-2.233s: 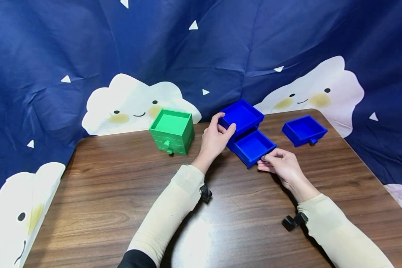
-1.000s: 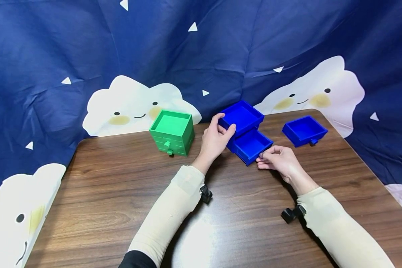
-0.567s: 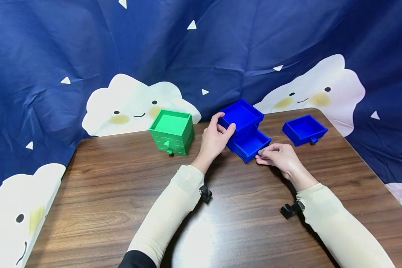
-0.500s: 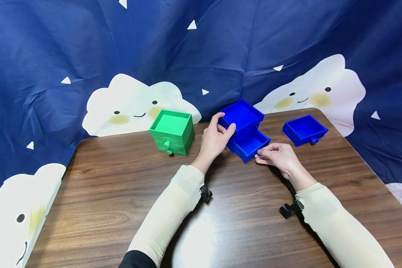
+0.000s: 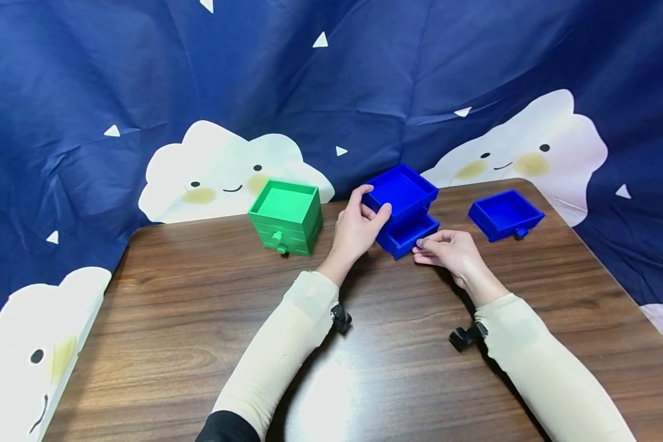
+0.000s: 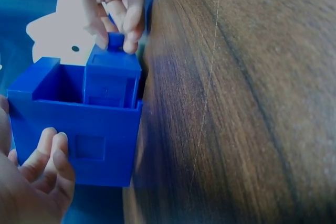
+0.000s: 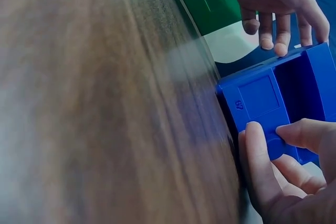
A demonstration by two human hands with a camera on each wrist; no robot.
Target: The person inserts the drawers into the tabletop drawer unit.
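Note:
A small blue cabinet [image 5: 402, 191] with a tray-like top stands at the back of the table. My left hand [image 5: 356, 230] grips it from the left side, thumb at the front and fingers along the side, also seen in the left wrist view. The lower blue drawer [image 5: 414, 232] sticks partway out of the cabinet's front. My right hand [image 5: 453, 255] pinches its round knob [image 7: 274, 146] between thumb and fingers. Above that drawer, the cabinet's upper slot [image 6: 72, 83] gapes with no drawer in it. A second blue drawer [image 5: 506, 212] lies apart on the table to the right, knob facing front.
A green cabinet [image 5: 285, 215] with its drawers closed stands to the left of the blue one. Behind the wooden table [image 5: 199, 319] hangs a dark blue cloth [image 5: 364, 73] with white clouds and triangles, close to the table's back edge.
My right hand has pushed the lower blue drawer further back into the cabinet, so less of it sticks out. The left hand has kept its grip in place.

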